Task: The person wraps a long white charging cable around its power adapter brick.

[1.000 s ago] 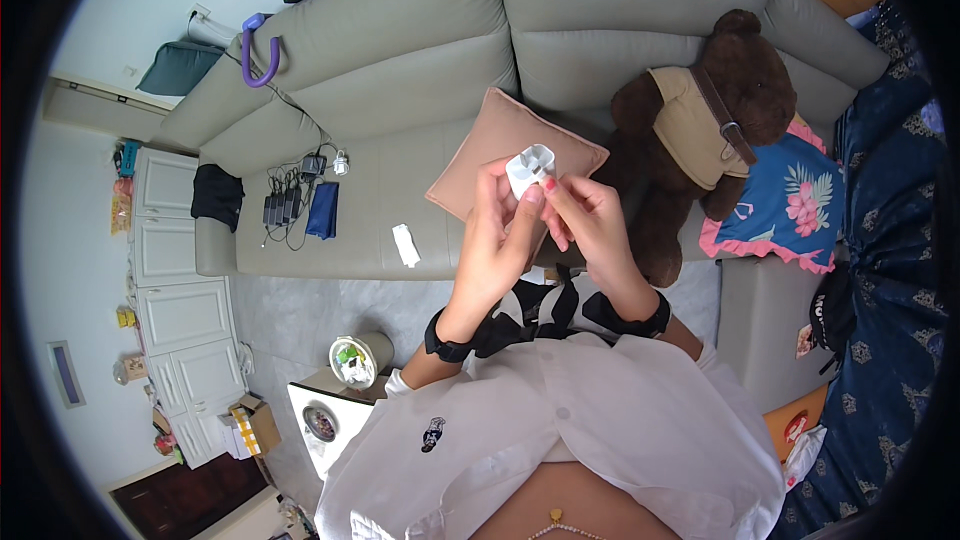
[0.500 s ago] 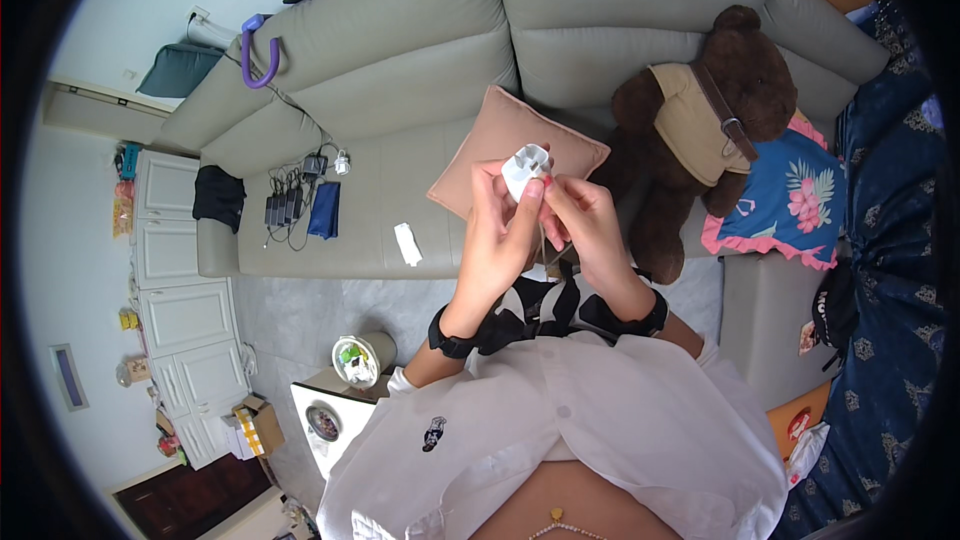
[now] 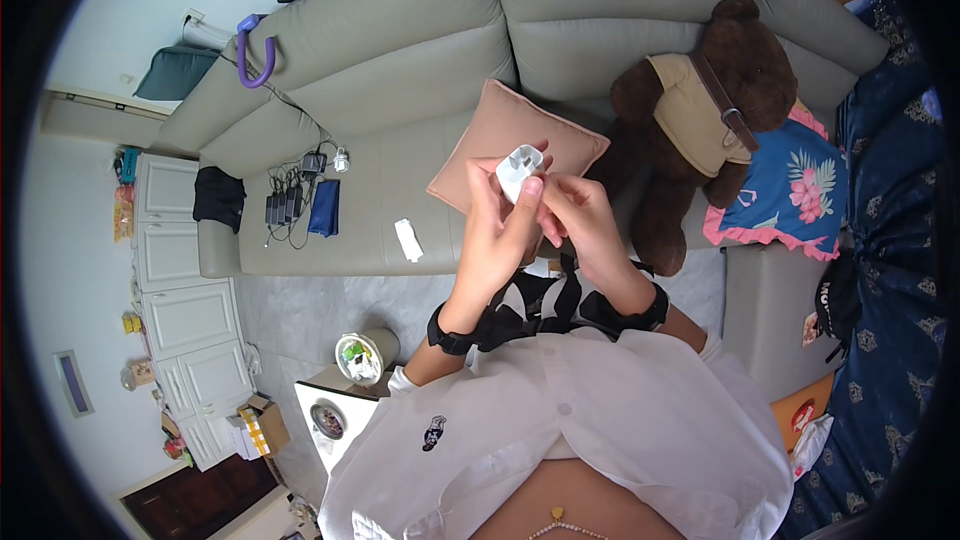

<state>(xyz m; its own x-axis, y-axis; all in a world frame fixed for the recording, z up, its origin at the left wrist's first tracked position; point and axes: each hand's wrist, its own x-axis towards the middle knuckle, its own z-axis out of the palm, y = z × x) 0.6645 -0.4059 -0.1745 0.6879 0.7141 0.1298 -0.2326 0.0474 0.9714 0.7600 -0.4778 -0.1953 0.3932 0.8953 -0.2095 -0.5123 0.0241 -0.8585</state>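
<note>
A white charger plug (image 3: 519,172) is gripped by my left hand (image 3: 497,215), its prong face turned up. My left thumb presses on its near side and the fingers wrap behind it. Close against the charger's right side, my right hand (image 3: 583,220) has its fingers drawn together in a pinch. Whatever those fingers hold is hidden. Both hands are in front of a pink cushion (image 3: 545,125) on the grey sofa (image 3: 380,165).
Left on the sofa lie several black power adapters with cables (image 3: 287,198), a dark blue pouch (image 3: 324,207) and a white slip (image 3: 408,240). A brown teddy bear (image 3: 640,180) sits at right. A bin (image 3: 380,345) and a white table (image 3: 312,410) stand lower left.
The charger has shifted slightly left and tilted in my left hand. A thin cord seen below my hands earlier is now mostly hidden. The right fingers have moved a little.
</note>
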